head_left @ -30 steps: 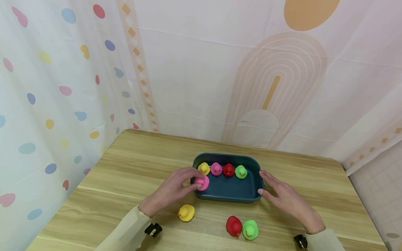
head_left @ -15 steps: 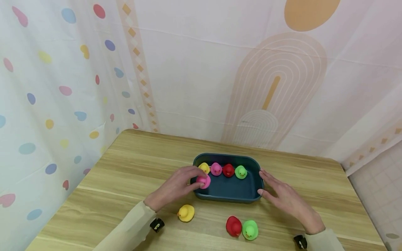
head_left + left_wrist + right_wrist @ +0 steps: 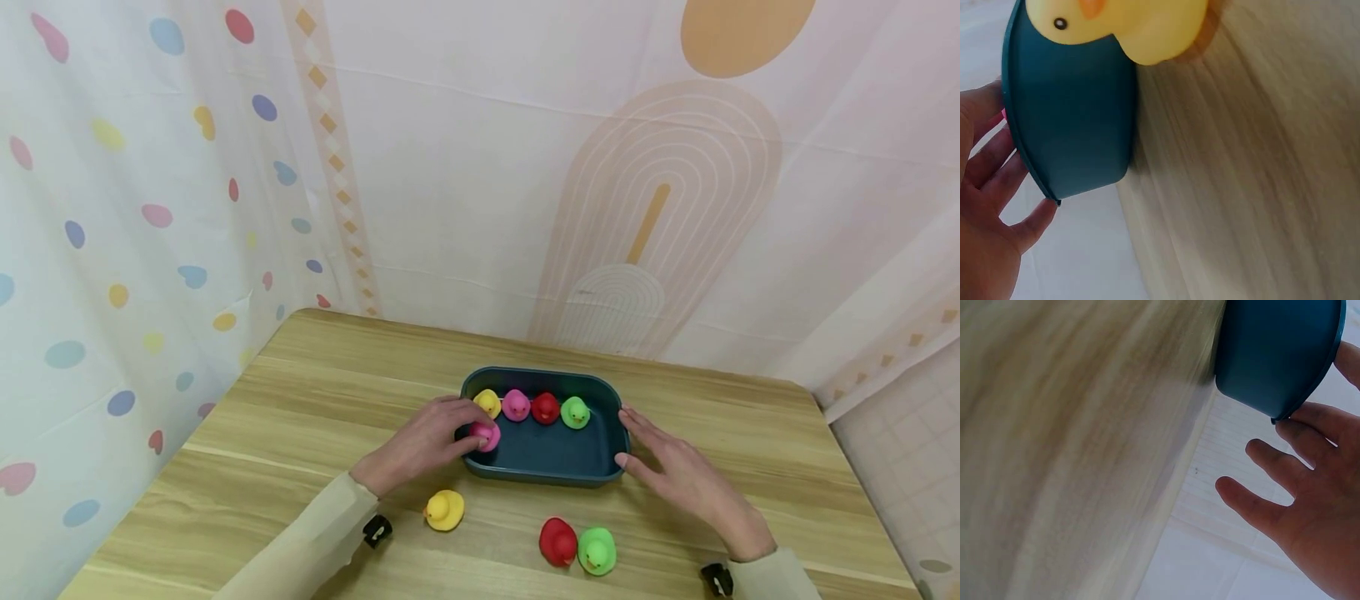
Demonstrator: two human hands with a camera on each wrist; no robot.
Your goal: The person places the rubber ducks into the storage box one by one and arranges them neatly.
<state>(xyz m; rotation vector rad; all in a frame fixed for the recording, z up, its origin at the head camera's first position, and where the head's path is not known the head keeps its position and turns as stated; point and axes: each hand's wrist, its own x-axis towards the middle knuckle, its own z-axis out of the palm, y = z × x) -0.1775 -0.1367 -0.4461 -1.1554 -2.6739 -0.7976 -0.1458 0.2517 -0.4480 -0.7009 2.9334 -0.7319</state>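
Note:
My left hand (image 3: 427, 437) reaches over the left rim of a dark teal tray (image 3: 555, 457) and pinches a pink rubber duck (image 3: 487, 437) between thumb and fingers, low inside the front left part. In the left wrist view, the tray wall (image 3: 1072, 119) hides most of that duck. Along the tray's back half sit a yellow duck (image 3: 487, 402), another pink duck (image 3: 516, 406), a red duck (image 3: 545, 408) and a green duck (image 3: 576, 412) in a row. With straight, spread fingers, my right hand (image 3: 678, 468) touches the tray's right end; the right wrist view shows fingers (image 3: 1304, 437) at its rim.
In front of the tray, a yellow duck (image 3: 445, 510) lies on the wooden table (image 3: 337, 367) near my left forearm. A red duck (image 3: 558, 542) and a green duck (image 3: 597, 551) lie side by side farther right. A patterned curtain (image 3: 465, 167) hangs behind the table.
My left hand has moved slightly right and inward over the tray with the pink duck, which now sits lower behind the fingers. My right hand has stayed at the tray's right end.

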